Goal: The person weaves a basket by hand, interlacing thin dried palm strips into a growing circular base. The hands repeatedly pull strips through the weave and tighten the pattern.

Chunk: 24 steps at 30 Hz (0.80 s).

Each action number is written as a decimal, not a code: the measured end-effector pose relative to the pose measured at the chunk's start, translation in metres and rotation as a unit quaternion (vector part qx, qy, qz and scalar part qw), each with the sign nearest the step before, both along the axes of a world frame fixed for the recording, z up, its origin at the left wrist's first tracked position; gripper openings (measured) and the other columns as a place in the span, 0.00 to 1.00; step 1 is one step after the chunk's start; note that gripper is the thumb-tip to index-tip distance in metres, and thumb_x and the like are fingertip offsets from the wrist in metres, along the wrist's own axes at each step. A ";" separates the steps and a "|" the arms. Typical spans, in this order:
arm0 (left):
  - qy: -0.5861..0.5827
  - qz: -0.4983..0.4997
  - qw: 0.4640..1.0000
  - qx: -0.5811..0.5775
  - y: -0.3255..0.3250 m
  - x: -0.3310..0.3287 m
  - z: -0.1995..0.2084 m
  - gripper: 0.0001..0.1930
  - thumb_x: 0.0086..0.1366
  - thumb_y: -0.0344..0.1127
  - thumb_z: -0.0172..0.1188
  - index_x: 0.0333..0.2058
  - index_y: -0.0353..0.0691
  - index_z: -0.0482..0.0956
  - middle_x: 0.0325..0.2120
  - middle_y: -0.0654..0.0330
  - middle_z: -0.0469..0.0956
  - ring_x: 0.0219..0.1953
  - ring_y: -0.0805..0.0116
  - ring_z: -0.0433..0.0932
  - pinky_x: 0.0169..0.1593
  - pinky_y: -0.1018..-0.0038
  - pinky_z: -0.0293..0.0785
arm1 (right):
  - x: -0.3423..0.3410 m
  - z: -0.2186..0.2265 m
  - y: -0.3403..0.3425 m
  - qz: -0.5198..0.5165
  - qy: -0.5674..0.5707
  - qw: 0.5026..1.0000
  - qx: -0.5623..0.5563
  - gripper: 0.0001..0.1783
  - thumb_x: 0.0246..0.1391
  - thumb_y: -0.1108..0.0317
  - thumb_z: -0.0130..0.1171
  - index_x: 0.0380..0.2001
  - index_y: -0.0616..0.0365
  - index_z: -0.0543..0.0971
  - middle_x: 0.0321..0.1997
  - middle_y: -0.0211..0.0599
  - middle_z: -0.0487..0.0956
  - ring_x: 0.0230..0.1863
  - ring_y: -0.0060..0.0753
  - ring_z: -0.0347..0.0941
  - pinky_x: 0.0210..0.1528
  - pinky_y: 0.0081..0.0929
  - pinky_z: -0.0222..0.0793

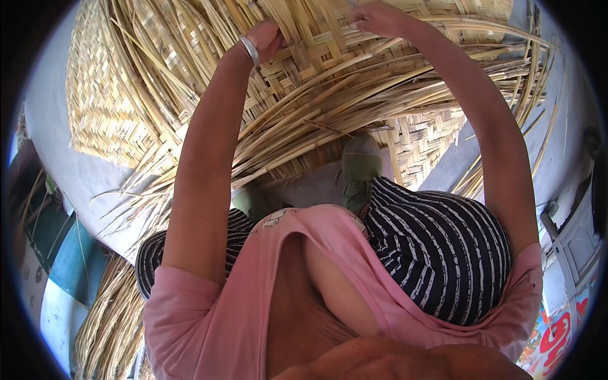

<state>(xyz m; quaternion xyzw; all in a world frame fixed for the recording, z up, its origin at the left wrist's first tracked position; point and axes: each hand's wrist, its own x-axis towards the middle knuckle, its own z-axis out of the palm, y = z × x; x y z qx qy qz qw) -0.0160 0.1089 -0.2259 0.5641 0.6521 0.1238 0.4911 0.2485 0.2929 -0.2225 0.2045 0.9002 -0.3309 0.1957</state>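
Both your hands are up at the far edge of that big pale woven bamboo-strip mat (354,82) lying past your knees: left hand (266,38) curled round a strip, right hand (373,18) pinching down on the weave. The loose long yellow splints (380,111) fan everywhere; I'd guess one could slip loose or snag your forearm.

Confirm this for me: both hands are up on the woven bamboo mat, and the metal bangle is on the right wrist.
Not quite. Both hands, left hand and right hand, are up on the woven bamboo mat, but the metal bangle sits on the left wrist, not the right. The head view shows it.
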 end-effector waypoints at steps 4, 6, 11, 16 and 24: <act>0.136 -0.070 0.985 0.078 -0.010 -0.001 0.007 0.08 0.62 0.28 0.54 0.35 0.30 0.80 0.29 0.46 0.81 0.36 0.54 0.82 0.39 0.65 0.77 | -0.003 0.023 -0.020 -0.106 -0.065 0.988 -0.094 0.16 0.64 0.54 0.51 0.35 0.55 0.76 0.28 0.37 0.76 0.31 0.37 0.72 0.41 0.37 0.71; 0.265 -0.140 0.949 0.093 -0.002 0.007 0.007 0.08 0.62 0.30 0.56 0.34 0.30 0.80 0.33 0.46 0.83 0.37 0.53 0.83 0.41 0.65 0.78 | 0.004 0.008 -0.012 -0.060 -0.020 0.997 -0.049 0.16 0.65 0.54 0.51 0.34 0.55 0.75 0.25 0.36 0.73 0.28 0.35 0.70 0.40 0.37 0.71; 0.073 0.430 0.879 0.195 -0.024 0.057 0.029 0.19 0.59 0.39 0.64 0.47 0.36 0.79 0.51 0.46 0.76 0.53 0.53 0.75 0.57 0.63 0.72 | 0.004 0.027 -0.032 -0.077 0.003 0.996 0.046 0.09 0.59 0.60 0.55 0.38 0.52 0.76 0.32 0.39 0.76 0.36 0.41 0.74 0.42 0.40 0.72; 0.338 0.250 0.866 0.270 -0.080 0.091 0.025 0.30 0.61 0.49 0.64 0.57 0.40 0.72 0.63 0.49 0.63 0.67 0.52 0.57 0.66 0.52 0.54 | -0.004 0.050 -0.043 -0.016 0.015 0.988 0.156 0.13 0.51 0.67 0.55 0.40 0.49 0.82 0.34 0.44 0.82 0.38 0.46 0.79 0.40 0.43 0.74; 0.375 0.137 0.888 0.227 -0.101 0.088 0.008 0.32 0.60 0.58 0.60 0.59 0.50 0.72 0.63 0.56 0.64 0.67 0.52 0.57 0.68 0.53 0.48 | -0.003 0.041 -0.052 0.019 0.047 0.953 0.298 0.09 0.49 0.68 0.56 0.34 0.53 0.81 0.36 0.45 0.82 0.39 0.47 0.79 0.40 0.47 0.72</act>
